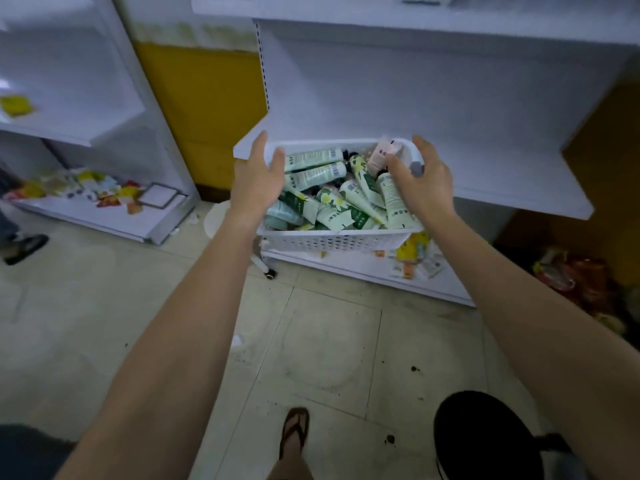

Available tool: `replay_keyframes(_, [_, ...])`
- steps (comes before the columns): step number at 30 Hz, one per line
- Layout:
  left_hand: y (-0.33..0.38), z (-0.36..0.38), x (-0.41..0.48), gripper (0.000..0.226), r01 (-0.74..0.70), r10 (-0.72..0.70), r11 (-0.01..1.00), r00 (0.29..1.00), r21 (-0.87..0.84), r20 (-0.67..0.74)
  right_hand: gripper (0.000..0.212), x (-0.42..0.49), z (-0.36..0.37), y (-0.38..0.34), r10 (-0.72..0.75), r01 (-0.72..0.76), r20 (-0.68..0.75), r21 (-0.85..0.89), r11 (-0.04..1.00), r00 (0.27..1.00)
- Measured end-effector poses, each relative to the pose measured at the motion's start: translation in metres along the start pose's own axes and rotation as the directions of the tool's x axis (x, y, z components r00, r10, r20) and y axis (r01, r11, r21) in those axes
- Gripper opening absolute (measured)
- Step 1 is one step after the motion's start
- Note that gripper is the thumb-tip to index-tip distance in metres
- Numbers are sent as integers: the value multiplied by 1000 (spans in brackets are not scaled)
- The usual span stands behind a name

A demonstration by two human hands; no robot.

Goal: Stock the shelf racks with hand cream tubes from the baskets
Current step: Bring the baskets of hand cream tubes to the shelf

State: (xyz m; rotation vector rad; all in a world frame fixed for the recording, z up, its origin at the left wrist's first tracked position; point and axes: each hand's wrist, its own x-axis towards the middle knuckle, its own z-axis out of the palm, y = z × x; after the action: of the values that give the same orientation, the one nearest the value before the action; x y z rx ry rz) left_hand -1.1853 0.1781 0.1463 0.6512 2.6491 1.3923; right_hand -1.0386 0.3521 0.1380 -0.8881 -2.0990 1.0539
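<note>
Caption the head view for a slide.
Left hand and right hand flank a basket of hand cream tubes on a shelf.

White basket (332, 239) on white shelf (502, 174)

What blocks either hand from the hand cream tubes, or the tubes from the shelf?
Nothing visible. The white basket is open-topped and the hand cream tubes lie exposed; the left hand at its left rim, the right hand over its right side. The shelf beside it shows no obstacle.

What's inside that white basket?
The white basket holds a heap of hand cream tubes, mostly green and white, plus one pink tube. The pile hides the basket's bottom.
</note>
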Motion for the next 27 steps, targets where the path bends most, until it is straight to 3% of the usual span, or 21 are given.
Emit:
replay_keyframes(13, [101,-41,225,56,-243,243,970,970,9,0,58,198,28,-106,-85,105,-183,102,989,979])
replay_keyframes(17, [142,-38,291,59,-243,243,970,970,26,-20,56,263,14,-128,-133,143,-212,31,989,968])
replay_keyframes(27, [209,-3,413,60,-197,212,973,969,116,-130,61,429,5,-151,-293,294,-127,-13,956,948])
